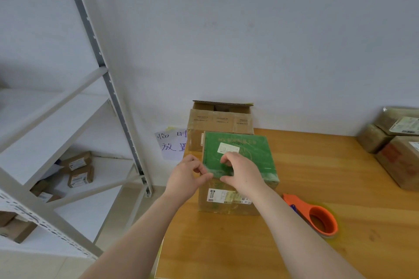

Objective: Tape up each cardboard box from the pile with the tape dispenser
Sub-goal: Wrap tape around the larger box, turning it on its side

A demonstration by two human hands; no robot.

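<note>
A green-topped box [238, 161] on the table [328, 165] is being pinched along its near top edge by the left hand [189, 174] and right hand [241, 175], fingers curled, seemingly to press tape down, while the tape dispenser [317, 217] is being left idle to its near right.

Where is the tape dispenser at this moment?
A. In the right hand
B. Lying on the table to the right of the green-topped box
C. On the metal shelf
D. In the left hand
B: the orange tape dispenser lies on the wooden table, right of the green-topped box. The left hand and right hand are both at that box's near top edge, fingers curled on it.
</note>
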